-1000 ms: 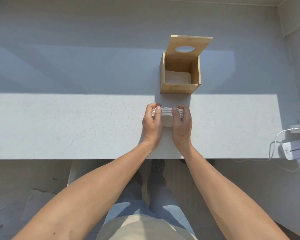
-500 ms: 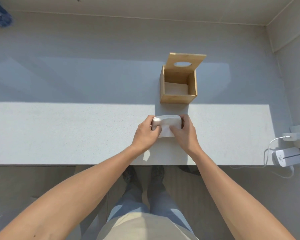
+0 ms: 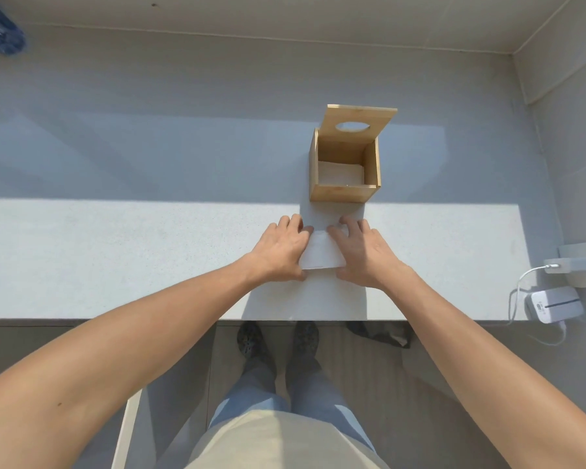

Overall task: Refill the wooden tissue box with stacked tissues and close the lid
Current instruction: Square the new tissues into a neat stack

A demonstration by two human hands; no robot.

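Note:
A wooden tissue box [image 3: 341,192] stands on the grey counter [image 3: 132,252], its hinged lid [image 3: 359,120] with an oval hole tipped up at the back. Some white tissues [image 3: 339,173] lie inside at the bottom. Just in front of the box a stack of white tissues [image 3: 321,253] rests flat on the counter. My left hand [image 3: 281,248] grips its left side and my right hand [image 3: 362,252] its right side, thumbs at the near corners, fingers over the far edge.
A white charger block [image 3: 553,304] with a cable and a white adapter [image 3: 570,265] sit at the counter's right end. A dark blue object [image 3: 2,32] lies at the far left. A wall closes off the right side. My feet show below the counter's front edge.
The tissue stack, held slightly raised and tilted between both hands before, now lies flat on the counter with my hands spread along its sides. The camera view has shifted back.

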